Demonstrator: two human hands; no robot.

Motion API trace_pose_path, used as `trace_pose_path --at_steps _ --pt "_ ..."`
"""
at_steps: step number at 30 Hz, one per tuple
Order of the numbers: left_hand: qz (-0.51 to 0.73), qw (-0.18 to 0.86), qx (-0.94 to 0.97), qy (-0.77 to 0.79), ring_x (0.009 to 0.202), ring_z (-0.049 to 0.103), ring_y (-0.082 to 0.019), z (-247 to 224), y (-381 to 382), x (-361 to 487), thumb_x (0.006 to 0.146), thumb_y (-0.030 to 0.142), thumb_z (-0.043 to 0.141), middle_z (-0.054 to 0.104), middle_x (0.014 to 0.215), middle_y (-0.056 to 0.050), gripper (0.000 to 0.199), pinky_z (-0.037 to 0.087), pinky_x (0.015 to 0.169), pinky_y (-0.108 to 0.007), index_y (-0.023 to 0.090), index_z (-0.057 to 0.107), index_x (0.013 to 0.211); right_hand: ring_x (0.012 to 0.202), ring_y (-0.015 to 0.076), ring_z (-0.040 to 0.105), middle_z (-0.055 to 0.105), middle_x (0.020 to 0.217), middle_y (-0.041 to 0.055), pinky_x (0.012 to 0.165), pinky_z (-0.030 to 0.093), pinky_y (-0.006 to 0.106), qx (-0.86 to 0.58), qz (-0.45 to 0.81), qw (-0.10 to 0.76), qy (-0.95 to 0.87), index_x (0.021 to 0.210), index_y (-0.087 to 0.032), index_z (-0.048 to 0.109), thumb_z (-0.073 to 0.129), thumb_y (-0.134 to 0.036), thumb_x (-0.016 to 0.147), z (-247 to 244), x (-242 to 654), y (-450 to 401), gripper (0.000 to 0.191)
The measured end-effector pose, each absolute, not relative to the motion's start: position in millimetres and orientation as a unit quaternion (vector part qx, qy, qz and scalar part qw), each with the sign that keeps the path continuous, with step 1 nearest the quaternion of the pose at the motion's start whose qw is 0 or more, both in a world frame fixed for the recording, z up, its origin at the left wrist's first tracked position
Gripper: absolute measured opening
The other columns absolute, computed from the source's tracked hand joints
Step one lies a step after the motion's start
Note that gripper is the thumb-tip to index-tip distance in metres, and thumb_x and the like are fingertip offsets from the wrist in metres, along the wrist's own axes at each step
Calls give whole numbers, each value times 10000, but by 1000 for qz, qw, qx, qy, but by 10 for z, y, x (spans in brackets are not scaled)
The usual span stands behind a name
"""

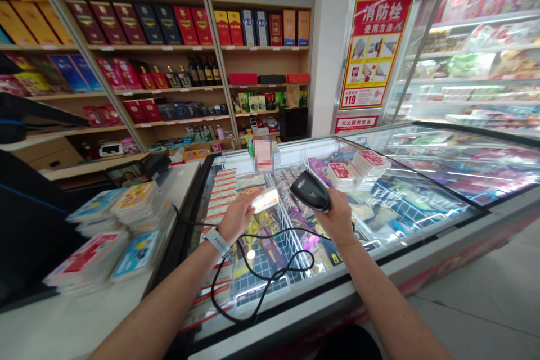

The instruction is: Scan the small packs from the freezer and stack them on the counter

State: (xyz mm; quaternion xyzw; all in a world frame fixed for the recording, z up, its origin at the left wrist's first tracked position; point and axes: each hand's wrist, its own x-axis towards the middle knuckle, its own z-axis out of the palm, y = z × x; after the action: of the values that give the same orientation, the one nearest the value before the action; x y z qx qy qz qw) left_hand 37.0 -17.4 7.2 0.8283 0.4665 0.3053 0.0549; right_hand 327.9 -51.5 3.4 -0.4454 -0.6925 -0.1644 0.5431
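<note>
In my right hand (338, 219) is a black handheld barcode scanner (311, 190), gripped by its handle, with its head turned up and left. My left hand (237, 216) pinches a small flat white packet (265, 201) with some orange print. Bright light washes out most of its face. Packet and scanner are a short gap apart, both above the glass top of a chest freezer (312, 298). The scanner's black cable (270, 278) lies looped across the glass below my hands.
At left, a counter (25, 320) holds stacks of flat packs (88, 259) beside a dark monitor (29, 225). More white packs with red print (369, 164) sit on the freezer's far right. Shelves of boxes (164, 22) line the back; a refrigerated display (485, 62) stands right.
</note>
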Motion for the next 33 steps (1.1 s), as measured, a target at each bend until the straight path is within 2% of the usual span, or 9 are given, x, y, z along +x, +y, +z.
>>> trace_pose_path --at_steps 7,13,19,24,33 --pt "315 76 815 481 856 630 -165 51 -157 389 816 112 513 655 1150 -57 527 535 828 -315 263 563 1319 818 234 587 634 843 50 764 445 379 -449 -150 539 -696 966 -204 563 597 -314 819 30 3277 -515 187" --pt "325 66 803 495 803 643 -157 52 -146 372 821 127 519 678 1051 -58 507 547 795 -307 252 579 1309 825 237 589 628 837 49 772 445 380 -445 -146 542 -698 966 -207 567 594 -311 817 26 3271 -515 184" --pt "384 96 745 538 742 663 -135 70 -115 359 815 159 548 683 1057 -46 505 565 772 -295 256 581 1310 819 238 589 630 837 54 770 446 383 -443 -145 543 -699 952 -207 573 599 -356 820 28 3273 -512 201" --pt "452 145 700 534 777 684 -133 54 -93 342 813 203 564 656 1178 -65 502 581 758 -282 241 583 1313 798 233 582 621 820 50 763 449 382 -434 -144 549 -700 938 -206 570 603 -352 824 45 3268 -521 188" --pt "572 220 611 501 823 693 -167 56 -37 344 772 230 627 702 1066 -89 551 598 763 -303 175 579 1318 808 236 594 630 835 48 770 457 385 -438 -141 535 -709 977 -206 579 599 -318 813 16 3271 -504 199"
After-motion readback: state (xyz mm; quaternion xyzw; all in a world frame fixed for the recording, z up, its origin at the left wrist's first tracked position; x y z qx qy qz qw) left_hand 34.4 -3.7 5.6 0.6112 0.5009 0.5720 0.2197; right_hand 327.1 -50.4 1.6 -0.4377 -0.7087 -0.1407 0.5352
